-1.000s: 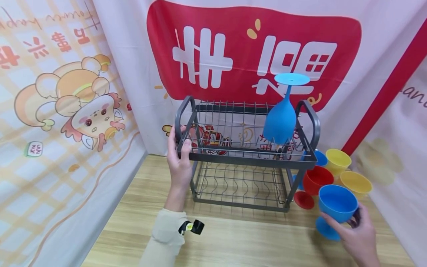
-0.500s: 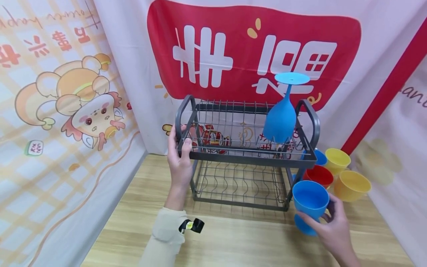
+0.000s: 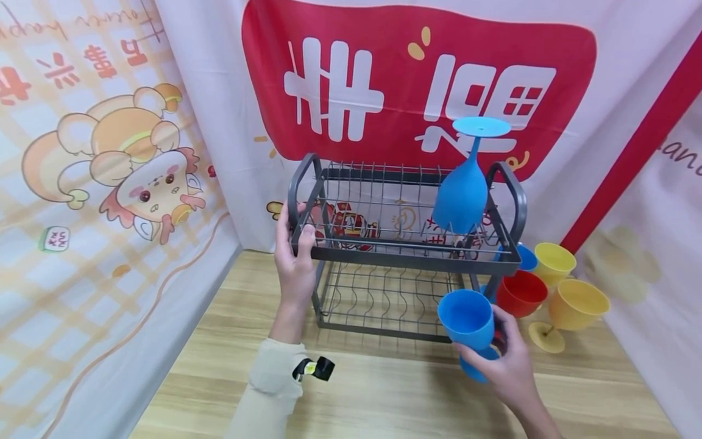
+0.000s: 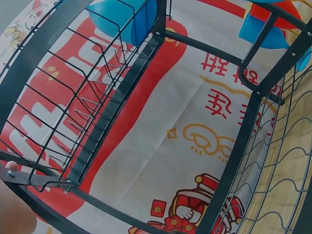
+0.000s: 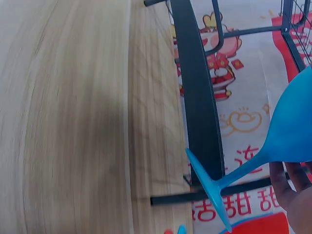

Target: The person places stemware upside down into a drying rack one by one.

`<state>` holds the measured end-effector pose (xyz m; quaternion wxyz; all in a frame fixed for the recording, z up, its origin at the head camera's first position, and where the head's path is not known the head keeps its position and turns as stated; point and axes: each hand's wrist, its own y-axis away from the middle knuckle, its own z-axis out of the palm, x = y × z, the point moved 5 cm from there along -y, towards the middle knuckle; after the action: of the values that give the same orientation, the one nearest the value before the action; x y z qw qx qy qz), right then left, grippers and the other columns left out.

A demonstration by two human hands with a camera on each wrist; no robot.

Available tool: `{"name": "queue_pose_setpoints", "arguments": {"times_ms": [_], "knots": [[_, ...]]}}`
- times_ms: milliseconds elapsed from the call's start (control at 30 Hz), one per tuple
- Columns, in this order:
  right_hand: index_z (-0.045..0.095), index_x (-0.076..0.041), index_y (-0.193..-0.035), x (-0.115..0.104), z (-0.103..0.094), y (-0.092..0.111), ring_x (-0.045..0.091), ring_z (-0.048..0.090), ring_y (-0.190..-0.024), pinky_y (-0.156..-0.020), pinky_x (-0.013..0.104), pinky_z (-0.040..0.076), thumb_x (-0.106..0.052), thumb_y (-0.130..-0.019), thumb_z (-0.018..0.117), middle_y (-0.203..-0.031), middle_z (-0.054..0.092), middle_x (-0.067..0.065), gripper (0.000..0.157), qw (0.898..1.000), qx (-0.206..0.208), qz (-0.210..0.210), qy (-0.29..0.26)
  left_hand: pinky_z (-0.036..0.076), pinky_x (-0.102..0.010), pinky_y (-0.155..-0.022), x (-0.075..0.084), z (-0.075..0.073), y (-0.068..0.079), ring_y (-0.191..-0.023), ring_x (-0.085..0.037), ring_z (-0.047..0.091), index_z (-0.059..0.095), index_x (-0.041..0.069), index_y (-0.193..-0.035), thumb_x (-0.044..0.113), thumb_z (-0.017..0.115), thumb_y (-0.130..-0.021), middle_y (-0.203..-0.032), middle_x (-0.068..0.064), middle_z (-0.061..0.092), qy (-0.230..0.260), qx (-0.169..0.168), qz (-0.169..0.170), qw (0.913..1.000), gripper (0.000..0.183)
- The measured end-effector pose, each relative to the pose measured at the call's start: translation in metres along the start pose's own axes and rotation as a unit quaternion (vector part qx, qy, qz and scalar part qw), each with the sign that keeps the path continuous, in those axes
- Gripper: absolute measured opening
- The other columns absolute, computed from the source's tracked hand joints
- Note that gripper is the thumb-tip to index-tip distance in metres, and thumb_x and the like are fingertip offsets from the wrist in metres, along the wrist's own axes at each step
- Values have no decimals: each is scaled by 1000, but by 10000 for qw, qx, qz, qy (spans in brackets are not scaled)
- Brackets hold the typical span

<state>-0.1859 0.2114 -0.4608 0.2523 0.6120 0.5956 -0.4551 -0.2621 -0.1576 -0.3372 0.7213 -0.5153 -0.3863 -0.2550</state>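
My left hand [image 3: 295,262] grips the left end of a dark two-tier dish rack [image 3: 406,261], thumb on the upper tier's front corner. With my right hand [image 3: 510,360] I hold a blue plastic goblet [image 3: 466,317] by its bowl, mouth up and slightly tilted, before the rack's lower right front corner. The right wrist view shows this goblet's bowl, stem and foot [image 5: 212,187] beside the rack, my fingers against the bowl. On the upper tier's right side, another blue goblet [image 3: 462,195] stands upside down, its foot on top.
Right of the rack stand a red goblet [image 3: 521,296], a yellow one [image 3: 555,263], a darker yellow one [image 3: 578,305] and a partly hidden blue one [image 3: 528,259]. Printed cloth [image 3: 219,122] hangs behind and beside the wooden table [image 3: 373,384].
My right hand has carried the blue goblet leftward from the group of goblets to the rack's front. The left hand keeps its grip on the rack.
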Motion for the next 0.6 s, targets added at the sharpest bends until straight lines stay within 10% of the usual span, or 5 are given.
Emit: {"name": "queue_pose_setpoints", "arguments": {"times_ms": [200, 433, 600], "knots": [[44, -16, -156, -13, 20, -2, 32, 55, -133, -95, 22, 50, -23, -84, 91, -152, 56, 12, 86, 9993, -254, -197, -184, 48, -45, -114, -2, -3, 0, -142, -25, 55, 42, 27, -162, 26, 60, -106, -156, -7, 57, 26, 83, -26, 10000, 59], [49, -21, -155, -26, 45, 1, 34, 52, -136, -100, 66, 57, -23, -80, 95, -150, 55, 9, 88, 9970, -501, -553, -225, 44, -38, -122, -3, -8, 2, -140, -25, 54, 46, 25, -159, 22, 63, -105, -153, -7, 58, 168, 140, -182, 9996, 57], [52, -24, -154, -30, 53, 1, 36, 54, -134, -97, 66, 59, -27, -77, 97, -147, 57, 8, 89, 9948, -622, -805, -35, 40, -34, -126, -11, -19, 13, -141, -21, 55, 50, 27, -158, 20, 64, -106, -152, -2, 58, -31, 170, -300, 9994, 54]]}}
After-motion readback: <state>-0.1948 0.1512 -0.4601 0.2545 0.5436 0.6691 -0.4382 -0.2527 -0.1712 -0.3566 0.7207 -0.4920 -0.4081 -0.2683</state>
